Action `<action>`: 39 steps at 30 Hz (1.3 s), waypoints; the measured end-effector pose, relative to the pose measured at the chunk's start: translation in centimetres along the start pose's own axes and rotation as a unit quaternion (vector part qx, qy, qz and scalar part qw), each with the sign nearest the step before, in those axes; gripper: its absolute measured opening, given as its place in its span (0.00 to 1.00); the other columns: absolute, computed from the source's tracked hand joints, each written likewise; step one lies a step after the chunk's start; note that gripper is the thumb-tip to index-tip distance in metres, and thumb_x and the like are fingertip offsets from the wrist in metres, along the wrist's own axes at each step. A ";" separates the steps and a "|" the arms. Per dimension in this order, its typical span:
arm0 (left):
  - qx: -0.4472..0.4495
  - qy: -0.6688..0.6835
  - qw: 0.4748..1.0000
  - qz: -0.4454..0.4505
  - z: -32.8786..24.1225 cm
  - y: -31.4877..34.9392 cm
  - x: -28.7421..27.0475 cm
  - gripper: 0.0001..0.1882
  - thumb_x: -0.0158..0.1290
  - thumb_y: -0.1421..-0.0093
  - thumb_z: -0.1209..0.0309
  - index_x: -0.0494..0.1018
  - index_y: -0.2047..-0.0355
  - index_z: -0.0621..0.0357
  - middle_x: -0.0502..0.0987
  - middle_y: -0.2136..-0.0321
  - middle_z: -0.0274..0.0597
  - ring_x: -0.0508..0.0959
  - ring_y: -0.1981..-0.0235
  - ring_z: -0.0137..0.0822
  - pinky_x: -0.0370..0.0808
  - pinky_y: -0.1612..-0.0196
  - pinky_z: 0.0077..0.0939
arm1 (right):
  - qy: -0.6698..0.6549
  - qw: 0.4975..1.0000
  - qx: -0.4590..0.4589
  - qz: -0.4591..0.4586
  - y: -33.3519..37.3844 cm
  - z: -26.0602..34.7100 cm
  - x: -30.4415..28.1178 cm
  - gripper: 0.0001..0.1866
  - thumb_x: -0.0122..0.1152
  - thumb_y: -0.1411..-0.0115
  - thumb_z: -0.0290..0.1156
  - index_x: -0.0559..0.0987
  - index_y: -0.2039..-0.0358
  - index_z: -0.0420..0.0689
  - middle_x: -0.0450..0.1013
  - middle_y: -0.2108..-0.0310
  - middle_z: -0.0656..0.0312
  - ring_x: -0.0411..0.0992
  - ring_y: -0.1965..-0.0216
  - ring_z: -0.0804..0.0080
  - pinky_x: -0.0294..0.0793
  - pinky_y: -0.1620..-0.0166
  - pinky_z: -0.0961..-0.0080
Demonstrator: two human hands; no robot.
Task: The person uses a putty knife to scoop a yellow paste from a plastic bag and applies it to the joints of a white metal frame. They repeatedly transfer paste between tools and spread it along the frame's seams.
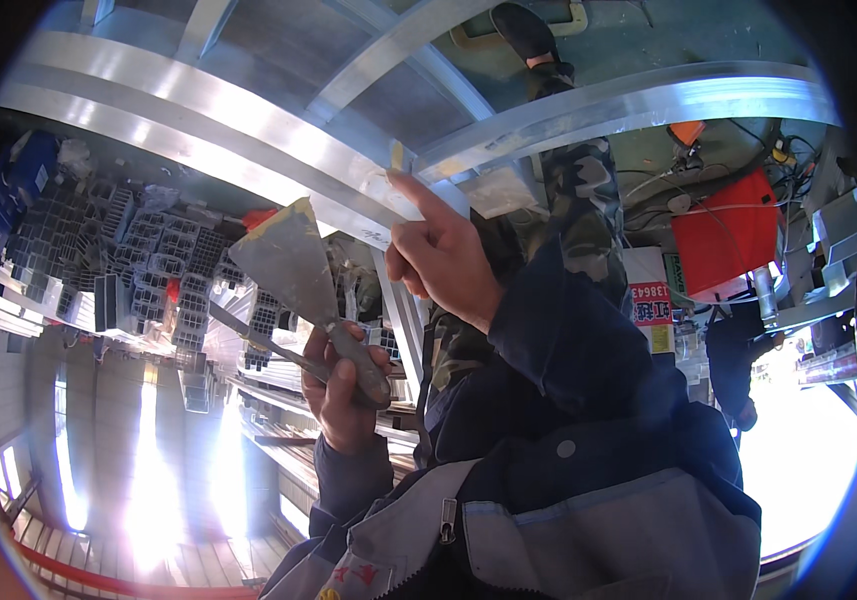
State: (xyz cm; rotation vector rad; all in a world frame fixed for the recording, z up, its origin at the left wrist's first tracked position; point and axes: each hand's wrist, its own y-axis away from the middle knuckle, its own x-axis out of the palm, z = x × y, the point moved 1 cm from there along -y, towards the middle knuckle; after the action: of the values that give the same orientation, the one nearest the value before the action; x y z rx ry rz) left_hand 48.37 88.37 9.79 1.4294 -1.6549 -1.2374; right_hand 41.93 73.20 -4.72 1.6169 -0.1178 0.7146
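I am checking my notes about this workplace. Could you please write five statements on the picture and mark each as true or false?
1. The left hand holds a putty knife. True.
2. The right hand grips a hammer. False: it holds no tool; its index finger extends toward the metal frame.
3. The knife's blade is narrower than its handle. False: it is wider.
4. A red object is on the picture's right side. True.
5. The right sleeve is yellow. False: dark blue.

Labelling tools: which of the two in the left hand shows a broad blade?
The upper putty knife, its wide blade yellow-edged; the lower tool in the left hand looks narrow.
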 end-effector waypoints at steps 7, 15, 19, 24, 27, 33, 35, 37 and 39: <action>0.005 -0.007 1.000 0.003 -0.2 0.0 0.1 0.28 0.53 0.33 0.70 0.60 0.34 0.56 0.70 0.48 0.49 0.81 0.61 0.38 0.82 0.63 0.29 | -0.087 0.994 0.011 0.066 1.3 -1.1 0.6 0.26 0.50 0.29 0.29 0.65 0.32 0.44 0.74 0.78 0.64 0.62 0.83 0.86 0.62 0.78 0.84; -0.005 0.011 1.000 -0.013 0.1 0.6 0.8 0.29 0.55 0.36 0.69 0.62 0.35 0.58 0.72 0.50 0.50 0.82 0.62 0.39 0.83 0.63 0.31 | -0.025 0.998 0.002 0.054 1.9 0.2 0.1 0.26 0.51 0.29 0.28 0.65 0.31 0.45 0.75 0.76 0.65 0.63 0.81 0.86 0.64 0.74 0.84; -0.008 0.058 0.998 -0.031 0.7 1.6 1.7 0.30 0.56 0.38 0.71 0.63 0.36 0.62 0.73 0.50 0.51 0.83 0.61 0.42 0.84 0.63 0.32 | 0.057 0.994 -0.048 0.085 2.8 1.0 0.3 0.26 0.51 0.30 0.27 0.66 0.31 0.44 0.75 0.71 0.66 0.64 0.75 0.87 0.67 0.69 0.85; 0.000 0.112 0.994 0.005 0.5 3.2 2.9 0.29 0.53 0.36 0.73 0.63 0.35 0.60 0.74 0.49 0.55 0.83 0.62 0.42 0.84 0.66 0.30 | 0.177 0.962 -0.173 0.115 4.2 1.8 0.9 0.29 0.51 0.33 0.21 0.66 0.31 0.44 0.74 0.65 0.64 0.68 0.68 0.83 0.72 0.63 0.81; 0.013 0.140 0.990 0.019 0.4 4.5 3.4 0.29 0.53 0.35 0.71 0.63 0.35 0.61 0.74 0.48 0.58 0.83 0.62 0.41 0.83 0.65 0.30 | 0.274 0.927 -0.223 0.128 5.6 3.1 1.4 0.30 0.51 0.35 0.19 0.66 0.31 0.45 0.74 0.61 0.61 0.71 0.66 0.77 0.73 0.61 0.78; 0.049 0.211 0.974 0.066 0.5 7.3 4.5 0.26 0.54 0.33 0.65 0.67 0.35 0.52 0.73 0.46 0.52 0.80 0.62 0.40 0.79 0.65 0.29 | 0.472 0.788 -0.372 0.132 7.9 5.1 3.2 0.32 0.53 0.38 0.17 0.67 0.32 0.48 0.75 0.53 0.55 0.78 0.61 0.59 0.79 0.58 0.71; 0.063 0.241 0.966 0.074 0.3 8.2 5.1 0.25 0.52 0.32 0.65 0.68 0.35 0.50 0.71 0.47 0.51 0.79 0.63 0.38 0.78 0.67 0.27 | 0.533 0.732 -0.410 0.115 8.5 5.2 3.5 0.32 0.54 0.39 0.17 0.68 0.33 0.49 0.75 0.49 0.54 0.79 0.58 0.56 0.80 0.58 0.68; 0.076 0.257 0.959 0.086 0.3 8.8 5.4 0.24 0.52 0.32 0.66 0.68 0.35 0.49 0.70 0.47 0.51 0.78 0.63 0.37 0.77 0.67 0.26 | 0.546 0.702 -0.443 0.118 8.7 5.1 3.6 0.33 0.55 0.40 0.17 0.69 0.34 0.49 0.75 0.47 0.55 0.79 0.56 0.56 0.81 0.59 0.67; 0.084 0.281 0.953 0.082 0.7 9.3 5.6 0.25 0.52 0.32 0.66 0.68 0.35 0.50 0.69 0.46 0.51 0.77 0.64 0.36 0.76 0.69 0.24 | 0.559 0.675 -0.467 0.117 8.8 4.9 3.2 0.32 0.56 0.41 0.17 0.70 0.35 0.49 0.75 0.45 0.57 0.79 0.56 0.57 0.82 0.59 0.66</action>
State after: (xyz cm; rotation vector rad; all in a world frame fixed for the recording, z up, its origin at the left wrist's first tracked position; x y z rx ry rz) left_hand 42.89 82.88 17.45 1.5280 -1.4575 -0.5321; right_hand 42.24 67.99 4.48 0.0017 0.1964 1.4333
